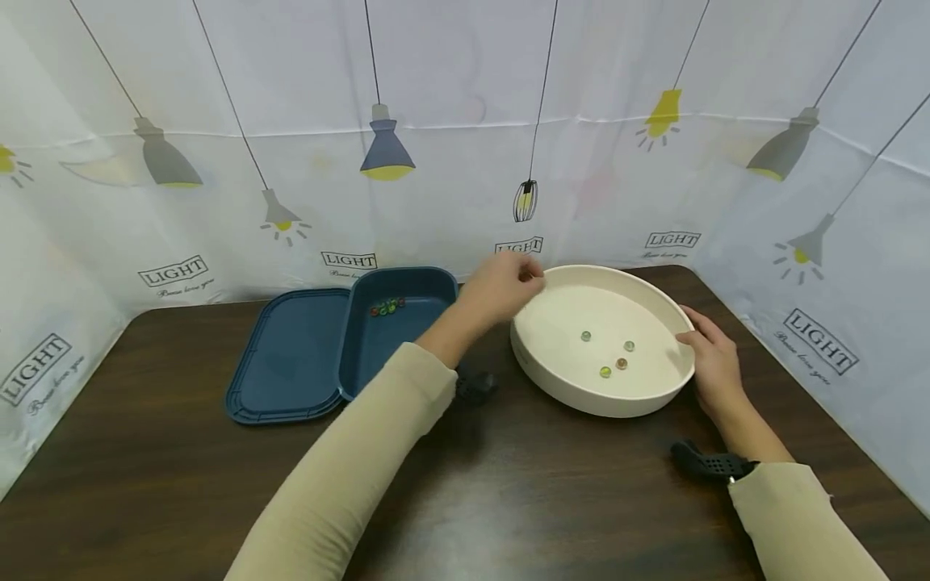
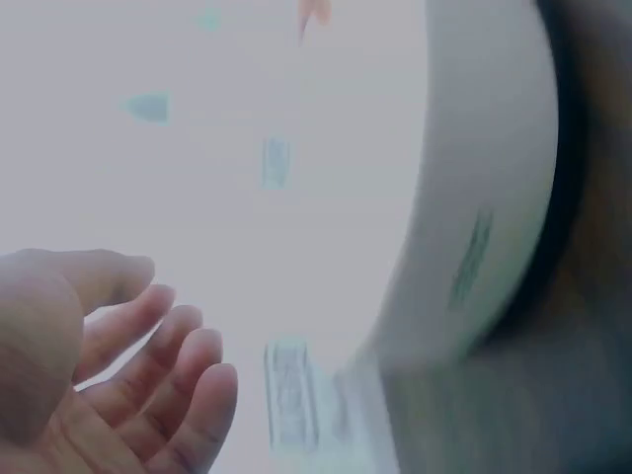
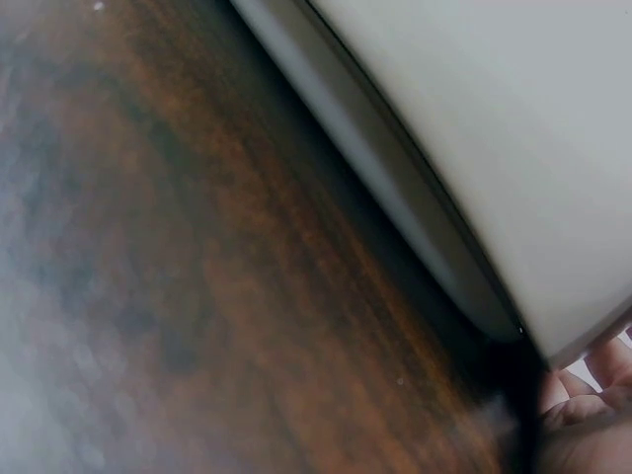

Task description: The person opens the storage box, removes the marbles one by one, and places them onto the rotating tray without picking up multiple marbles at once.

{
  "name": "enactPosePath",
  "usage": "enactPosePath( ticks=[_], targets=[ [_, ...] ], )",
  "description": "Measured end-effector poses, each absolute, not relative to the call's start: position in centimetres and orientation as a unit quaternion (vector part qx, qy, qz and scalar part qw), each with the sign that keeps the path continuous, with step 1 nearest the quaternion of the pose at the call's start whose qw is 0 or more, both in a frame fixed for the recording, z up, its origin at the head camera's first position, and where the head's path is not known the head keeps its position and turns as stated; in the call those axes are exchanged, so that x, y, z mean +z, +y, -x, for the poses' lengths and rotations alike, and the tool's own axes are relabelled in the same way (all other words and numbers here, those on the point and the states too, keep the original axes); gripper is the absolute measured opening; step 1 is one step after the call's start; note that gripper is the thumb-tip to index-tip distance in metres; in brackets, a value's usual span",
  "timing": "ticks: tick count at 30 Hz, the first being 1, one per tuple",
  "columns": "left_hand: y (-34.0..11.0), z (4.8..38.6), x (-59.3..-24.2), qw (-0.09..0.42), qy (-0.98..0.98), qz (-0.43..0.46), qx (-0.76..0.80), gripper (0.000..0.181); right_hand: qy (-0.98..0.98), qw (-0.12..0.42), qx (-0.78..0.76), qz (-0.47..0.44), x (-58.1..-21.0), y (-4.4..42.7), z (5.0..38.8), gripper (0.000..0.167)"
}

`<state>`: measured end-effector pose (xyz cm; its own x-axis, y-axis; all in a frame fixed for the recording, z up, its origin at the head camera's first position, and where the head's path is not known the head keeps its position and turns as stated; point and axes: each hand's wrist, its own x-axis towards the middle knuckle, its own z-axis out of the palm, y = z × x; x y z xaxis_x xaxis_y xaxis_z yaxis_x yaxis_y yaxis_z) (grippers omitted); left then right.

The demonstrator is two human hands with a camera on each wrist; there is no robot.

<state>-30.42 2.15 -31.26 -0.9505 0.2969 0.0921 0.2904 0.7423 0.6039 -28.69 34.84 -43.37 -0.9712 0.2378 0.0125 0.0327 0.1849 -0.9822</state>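
Observation:
A round cream-white tray [image 1: 567, 311] with a raised wall stands on the right, and several glass marbles lie scattered on its floor, among them a yellow-green marble [image 1: 605, 372] and a brown marble [image 1: 621, 364]. My right hand [image 1: 715, 359] grips its right rim, thumb over the edge and fingers along the outside. Close to the tray's far left rim, my left hand [image 1: 504, 284] hovers with loosely bent fingers [image 2: 202, 400]; nothing shows between them in the left wrist view. To the left, a dark blue box [image 1: 363, 347] contains several colored marbles [image 1: 387, 307].
A flat blue lid [image 1: 294, 355] lies left of the box, whose edge overlaps it. Everything stands on a dark brown wooden table [image 1: 523, 500]. Behind and at the sides hangs a white curtain [image 1: 450, 73] printed with lamps.

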Motion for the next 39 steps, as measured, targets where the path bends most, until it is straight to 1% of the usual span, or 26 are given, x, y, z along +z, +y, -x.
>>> enactPosePath(
  ticks=[3, 8, 11, 15, 17, 20, 25, 32, 39],
  targets=[
    [-1.1, 31.3, -30.9, -0.014, 0.928, -0.124, 0.35, 0.027, -0.773, 0.081, 0.622, 0.091, -43.3, 35.0, 28.6, 0.055],
    [-6.5, 32.8, -32.5, -0.028, 0.936, -0.072, 0.343, 0.028, -0.775, 0.081, 0.619, 0.095, -43.3, 35.2, 28.4, 0.055],
    [-9.1, 33.4, -33.8, -0.012, 0.947, -0.047, 0.317, 0.03, -0.783, 0.079, 0.609, 0.095, -43.4, 35.3, 28.4, 0.055],
    [-11.2, 33.7, -35.2, 0.039, 0.958, -0.022, 0.282, 0.035, -0.791, 0.075, 0.6, 0.098, -43.7, 35.3, 28.4, 0.055],
    [-11.7, 33.8, -35.6, 0.063, 0.962, -0.013, 0.266, 0.037, -0.79, 0.074, 0.6, 0.099, -43.9, 35.2, 28.3, 0.055],
    [-12.1, 34.0, -36.1, 0.084, 0.967, -0.008, 0.241, 0.039, -0.787, 0.077, 0.604, 0.098, -43.9, 35.0, 28.3, 0.055],
    [-12.4, 34.1, -36.9, 0.102, 0.972, -0.002, 0.213, 0.042, -0.783, 0.084, 0.61, 0.09, -43.7, 34.7, 28.4, 0.055],
    [-12.4, 34.3, -37.8, 0.097, 0.971, 0.007, 0.216, 0.035, -0.785, 0.086, 0.608, 0.083, -43.4, 34.6, 28.6, 0.054],
    [-12.0, 34.5, -37.9, 0.085, 0.977, -0.016, 0.197, 0.032, -0.791, 0.084, 0.599, 0.091, -43.1, 34.7, 28.6, 0.055]
  ],
)
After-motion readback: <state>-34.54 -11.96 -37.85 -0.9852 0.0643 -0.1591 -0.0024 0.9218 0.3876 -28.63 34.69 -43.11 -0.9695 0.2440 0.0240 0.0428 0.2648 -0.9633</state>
